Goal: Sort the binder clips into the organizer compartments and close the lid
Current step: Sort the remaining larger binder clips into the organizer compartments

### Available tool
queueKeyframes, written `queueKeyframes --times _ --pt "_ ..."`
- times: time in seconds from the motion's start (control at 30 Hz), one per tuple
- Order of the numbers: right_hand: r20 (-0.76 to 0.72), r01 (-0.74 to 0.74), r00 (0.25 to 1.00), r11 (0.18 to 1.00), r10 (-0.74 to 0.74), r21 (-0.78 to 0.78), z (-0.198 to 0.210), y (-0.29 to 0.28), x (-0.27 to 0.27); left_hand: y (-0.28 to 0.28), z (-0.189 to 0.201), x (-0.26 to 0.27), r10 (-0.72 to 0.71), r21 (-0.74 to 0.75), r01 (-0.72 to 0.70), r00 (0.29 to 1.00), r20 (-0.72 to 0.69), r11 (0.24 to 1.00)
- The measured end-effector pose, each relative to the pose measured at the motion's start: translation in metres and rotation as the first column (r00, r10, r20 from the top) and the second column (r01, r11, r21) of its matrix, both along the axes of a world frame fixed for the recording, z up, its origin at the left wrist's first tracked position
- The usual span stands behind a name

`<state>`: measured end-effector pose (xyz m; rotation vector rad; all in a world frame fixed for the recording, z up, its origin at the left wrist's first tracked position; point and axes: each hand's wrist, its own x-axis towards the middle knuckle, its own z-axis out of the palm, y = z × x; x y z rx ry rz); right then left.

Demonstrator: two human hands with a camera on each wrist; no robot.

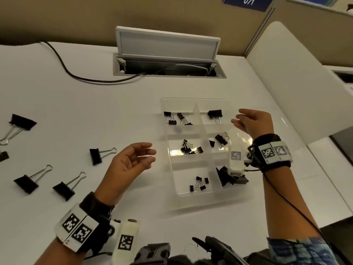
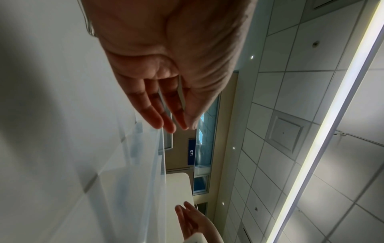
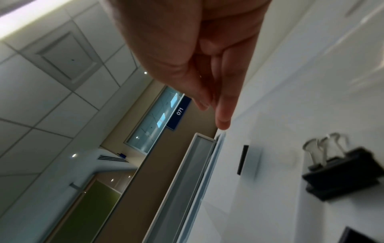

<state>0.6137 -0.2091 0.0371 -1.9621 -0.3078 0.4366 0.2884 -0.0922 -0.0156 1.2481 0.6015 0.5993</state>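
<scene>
Head camera first: nearest us, both wrists wear black bands with checkered markers. Left hand [image 1: 131, 161] hovers palm-up just left of the clear organizer [image 1: 193, 194], fingers loosely spread, gripping nothing. Left wrist view backs that up: fingers relaxed, nothing between them. Out to the left, large binder clips [image 1: 64, 189] lie loose on the white desk [image 1: 95, 104], well apart from the box.

Now the organizer itself, two columns of compartments. Small clips [image 1: 199, 183] sit in the near left cell, bigger black ones in the near right, another small cluster mid-left, a couple mid-right, more in both far cells. Its transparent lid [image 1: 286, 119] stands open to the right, faint against the desk.

Right hand [image 1: 254, 122] hangs at the box's far right edge, fingers extended and slack, holding nothing; whether it touches the lid, can't tell.

Farther back, an open cable hatch [image 1: 168, 54] in the desk, a black cable [image 1: 63, 67] running into it.
</scene>
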Motion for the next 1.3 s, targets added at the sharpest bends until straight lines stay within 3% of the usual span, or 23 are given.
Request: queueKeyframes --times 0.17,0.33,0.53,0.63,0.7,0.77,0.9,1.0,1.2,1.3 --pt "0.103 -0.064 0.993 0.998 0.062 0.014 0.009 -0.002 -0.028 0.004 -0.001 -0.019 0.04 0.02 -0.039 0.999 -0.031 0.999" --pt "0.135 -0.36 0.924 0.933 0.359 -0.015 0.018 0.029 -0.104 0.016 -0.006 -0.057 0.142 0.106 -0.129 0.983 -0.118 0.986" --pt "0.215 -0.645 0.718 0.749 0.662 -0.154 0.008 0.091 -0.206 0.044 -0.007 -0.124 0.295 0.262 -0.218 0.904 -0.309 0.94" --pt "0.251 -0.71 0.537 0.592 0.805 -0.381 -0.013 0.118 -0.247 0.055 -0.004 -0.156 0.351 0.329 -0.222 0.843 -0.409 0.918" --pt "0.192 -0.725 0.428 0.463 0.883 -0.51 -0.03 0.132 -0.27 0.062 -0.005 -0.176 0.367 0.359 -0.208 0.809 -0.459 0.91" --pt "0.123 -0.72 0.366 0.364 0.923 -0.59 -0.044 0.141 -0.289 0.069 -0.006 -0.191 0.353 0.385 -0.164 0.793 -0.496 0.908" --pt "0.099 -0.642 0.334 0.304 0.937 -0.704 -0.058 0.146 -0.305 0.082 -0.013 -0.209 0.271 0.372 -0.048 0.771 -0.576 0.927" --pt "0.122 -0.664 0.38 0.362 0.917 -0.655 -0.059 0.146 -0.304 0.09 -0.019 -0.214 0.198 0.326 0.023 0.754 -0.627 0.945" --pt "0.093 -0.734 0.416 0.394 0.905 -0.553 -0.055 0.134 -0.301 0.099 -0.025 -0.209 0.174 0.326 0.074 0.723 -0.668 0.943" --pt "0.121 -0.767 0.488 0.491 0.864 -0.412 -0.045 0.118 -0.301 0.106 -0.028 -0.208 0.163 0.324 0.088 0.725 -0.67 0.942"
